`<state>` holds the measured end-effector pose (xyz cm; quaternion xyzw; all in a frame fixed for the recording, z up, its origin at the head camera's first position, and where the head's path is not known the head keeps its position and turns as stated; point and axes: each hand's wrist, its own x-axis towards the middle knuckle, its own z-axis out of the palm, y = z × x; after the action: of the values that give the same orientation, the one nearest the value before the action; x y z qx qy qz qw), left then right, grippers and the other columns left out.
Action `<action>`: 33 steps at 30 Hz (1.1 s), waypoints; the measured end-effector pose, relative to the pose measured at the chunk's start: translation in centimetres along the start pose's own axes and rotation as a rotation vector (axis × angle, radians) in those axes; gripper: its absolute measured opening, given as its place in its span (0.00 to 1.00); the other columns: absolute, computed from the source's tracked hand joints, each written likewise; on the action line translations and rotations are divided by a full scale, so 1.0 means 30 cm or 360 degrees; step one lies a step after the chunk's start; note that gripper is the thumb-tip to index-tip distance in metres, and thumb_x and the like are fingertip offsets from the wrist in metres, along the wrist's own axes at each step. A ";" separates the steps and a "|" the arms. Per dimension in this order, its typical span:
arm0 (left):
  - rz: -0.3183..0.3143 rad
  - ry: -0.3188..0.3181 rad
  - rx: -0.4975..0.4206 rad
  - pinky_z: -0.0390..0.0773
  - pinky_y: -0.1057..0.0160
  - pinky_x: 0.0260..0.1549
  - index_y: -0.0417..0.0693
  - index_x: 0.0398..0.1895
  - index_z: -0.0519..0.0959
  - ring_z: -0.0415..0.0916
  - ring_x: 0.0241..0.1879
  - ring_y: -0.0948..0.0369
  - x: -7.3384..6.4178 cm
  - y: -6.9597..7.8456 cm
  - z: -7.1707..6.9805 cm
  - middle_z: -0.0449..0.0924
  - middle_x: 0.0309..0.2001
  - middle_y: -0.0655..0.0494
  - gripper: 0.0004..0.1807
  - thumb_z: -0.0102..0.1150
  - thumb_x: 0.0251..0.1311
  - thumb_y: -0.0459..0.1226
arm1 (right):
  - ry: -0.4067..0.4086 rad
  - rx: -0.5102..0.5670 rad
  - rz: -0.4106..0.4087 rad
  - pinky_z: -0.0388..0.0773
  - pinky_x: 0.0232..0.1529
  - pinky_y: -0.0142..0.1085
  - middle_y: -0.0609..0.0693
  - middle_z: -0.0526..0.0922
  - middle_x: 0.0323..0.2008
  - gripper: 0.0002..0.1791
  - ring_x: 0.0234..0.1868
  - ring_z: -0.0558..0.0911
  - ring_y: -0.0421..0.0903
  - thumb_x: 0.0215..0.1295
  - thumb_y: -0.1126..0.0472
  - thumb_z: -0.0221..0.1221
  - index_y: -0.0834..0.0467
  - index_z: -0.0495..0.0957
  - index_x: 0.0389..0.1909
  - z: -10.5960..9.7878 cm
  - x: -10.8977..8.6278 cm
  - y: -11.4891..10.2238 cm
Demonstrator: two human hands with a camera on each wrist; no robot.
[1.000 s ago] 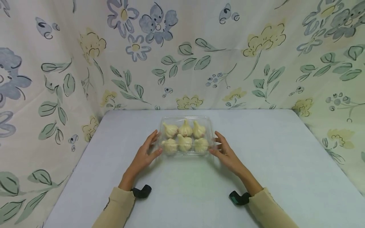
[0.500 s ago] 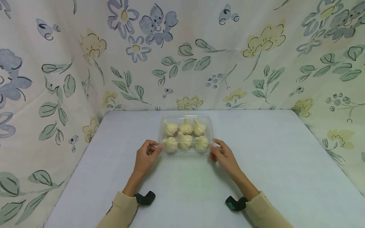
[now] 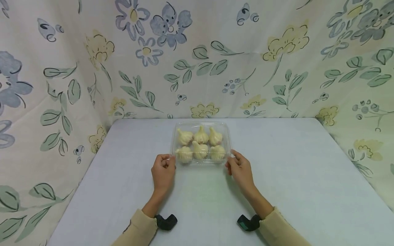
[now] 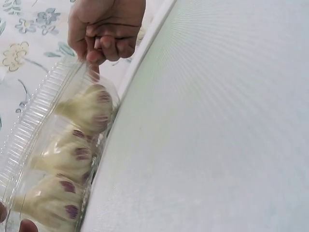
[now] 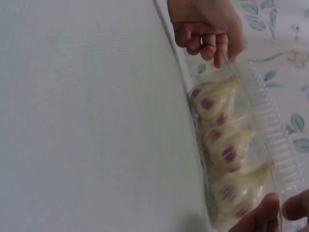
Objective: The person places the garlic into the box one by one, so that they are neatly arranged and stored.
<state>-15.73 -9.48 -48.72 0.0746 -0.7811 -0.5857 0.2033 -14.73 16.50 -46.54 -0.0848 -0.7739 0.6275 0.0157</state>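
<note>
A clear plastic clamshell box (image 3: 228,136) lies on the table with several garlic bulbs (image 3: 200,149) inside, in two rows, its lid down. At the box's front left corner, my left hand (image 3: 163,172) pinches the rim between thumb and curled fingers. My right hand (image 3: 241,171) does the same at the front right corner. The left wrist view shows the right hand (image 4: 108,29) beyond the ribbed box edge (image 4: 29,130), with left fingertips (image 4: 28,225) low at the left. In the right wrist view, right-hand fingers (image 5: 263,212) lie at the rim near the garlic.
A white-covered table (image 3: 292,177) spreads around the box. Behind it and along the sides hangs a floral curtain (image 3: 200,61). A black camera mount sits at each wrist, the left mount (image 3: 166,222) and the right mount (image 3: 248,223).
Both hands have shifted from the box's sides to its front corners, fingers curling in to pinch the rim. The forearms have drawn closer together. The box has slid slightly away.
</note>
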 end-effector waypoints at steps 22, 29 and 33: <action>-0.0448 0.0115 -0.0210 0.61 0.68 0.20 0.46 0.41 0.77 0.62 0.16 0.68 -0.031 0.051 0.034 0.80 0.18 0.63 0.05 0.55 0.67 0.37 | 0.0164 0.0128 0.0018 0.60 0.17 0.29 0.53 0.86 0.28 0.26 0.18 0.73 0.39 0.72 0.64 0.48 0.62 0.71 0.70 0.021 -0.017 -0.005; -0.0561 0.0103 -0.0362 0.65 0.70 0.20 0.45 0.40 0.75 0.68 0.18 0.67 -0.027 0.059 0.039 0.79 0.18 0.63 0.04 0.53 0.64 0.35 | 0.0193 0.0147 0.0009 0.60 0.17 0.29 0.56 0.86 0.28 0.27 0.17 0.72 0.39 0.71 0.64 0.48 0.63 0.71 0.69 0.024 -0.019 -0.007; -0.0576 0.0110 -0.0431 0.67 0.71 0.21 0.43 0.39 0.74 0.70 0.18 0.67 -0.024 0.062 0.040 0.78 0.17 0.63 0.04 0.53 0.64 0.33 | 0.0217 0.0172 0.0041 0.63 0.18 0.28 0.49 0.85 0.25 0.26 0.17 0.72 0.37 0.70 0.64 0.48 0.63 0.72 0.68 0.028 -0.016 -0.008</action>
<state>-15.33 -7.61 -47.41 0.2056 -0.6617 -0.7092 0.1299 -14.40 15.57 -46.43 -0.1362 -0.7349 0.6612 0.0648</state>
